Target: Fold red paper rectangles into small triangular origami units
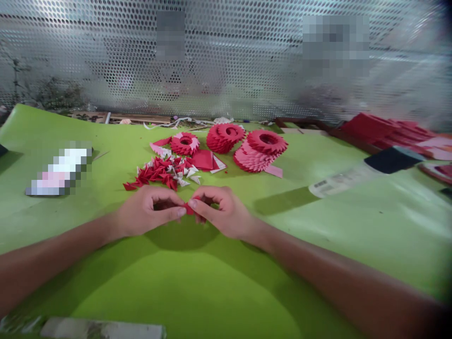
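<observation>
Both hands meet over the green-covered bench (190, 292), near its middle. Fingers of my left hand (139, 214) and right hand (226, 212) pinch the same small red paper piece (189, 209), thumbs on the near side. Its folds are too small to read; I judge it part-folded, not finished.

Done, by the look of it: a loose heap of red and white folded pieces (160, 170) just beyond my knuckles. Past that, built-up work: a low red-and-pink ring (191, 148), a red ring stack (219, 145), and a pink stack (247, 157) topped by a red ring (278, 142).

Left, as I judge it: flat red paper (203, 160) beside the heap, apparently unfolded, and the heap's pieces, not yet joined into any ring. More red sheets (374, 132) lie far right. Final count of rings: cannot tell.
</observation>
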Tool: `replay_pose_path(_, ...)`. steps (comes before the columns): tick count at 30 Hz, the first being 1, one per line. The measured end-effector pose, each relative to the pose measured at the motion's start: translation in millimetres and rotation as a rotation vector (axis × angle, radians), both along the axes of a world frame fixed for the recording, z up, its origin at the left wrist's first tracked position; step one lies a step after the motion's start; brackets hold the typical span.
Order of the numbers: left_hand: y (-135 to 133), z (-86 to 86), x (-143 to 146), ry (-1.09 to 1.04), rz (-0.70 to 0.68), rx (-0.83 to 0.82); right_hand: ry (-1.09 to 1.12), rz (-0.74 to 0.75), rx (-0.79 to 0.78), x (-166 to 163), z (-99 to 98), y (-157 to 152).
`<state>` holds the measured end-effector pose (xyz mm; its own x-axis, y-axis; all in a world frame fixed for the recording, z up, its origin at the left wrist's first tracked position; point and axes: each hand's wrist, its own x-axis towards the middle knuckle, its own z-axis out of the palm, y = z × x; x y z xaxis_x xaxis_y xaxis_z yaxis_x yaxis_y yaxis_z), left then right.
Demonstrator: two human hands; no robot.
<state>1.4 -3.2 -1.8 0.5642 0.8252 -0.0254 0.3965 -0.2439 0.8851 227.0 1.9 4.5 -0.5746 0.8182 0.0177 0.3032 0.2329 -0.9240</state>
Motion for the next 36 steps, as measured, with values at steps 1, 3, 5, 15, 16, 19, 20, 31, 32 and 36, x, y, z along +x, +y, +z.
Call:
replay_pose_path(1,0.2,-0.4,0.2,-0.005,0.007,-0.009,0.005,-0.003,-0.005,-0.3,0.1,0.0)
replay_pose_path(3,0.2,-0.8,0.8,-0.005,0.038,0.01,0.012,-0.009,-0.009,-0.9,0.1,0.0)
replay_pose_path(5,-0.4,-0.5,1.5,-0.006,0.07,0.054,0.017,-0.007,-0.013,-1.4,-0.2,0.3)
replay_pose_path(15,-4.1,2.6,2.5,0.022,0.096,0.156,0.072,0.001,-0.06,-2.3,-3.5,1.5)
replay_pose_path(16,-4.0,2.1,1.8,0.034,0.081,0.179,0.081,0.0,-0.086,-2.2,-2.7,1.6)
replay_pose_path(19,-3.0,0.1,-1.2,0.039,0.057,0.384,0.103,0.01,-0.161,-1.5,-0.6,2.7)
replay_pose_path(20,-2.6,-0.5,-2.1,0.038,0.046,0.482,0.109,0.019,-0.174,-1.4,-0.4,3.2)
replay_pose_path(31,-4.8,4.6,1.5,0.078,0.096,0.616,0.102,0.045,-0.104,-1.6,-2.5,2.4)
replay_pose_path(32,-4.9,4.9,2.0,0.057,0.116,0.557,0.082,0.042,-0.076,-1.6,-1.9,1.9)
replay_pose_path(36,-4.6,5.2,4.1,-0.069,0.164,0.381,0.027,0.051,0.03,-1.2,0.3,0.6)
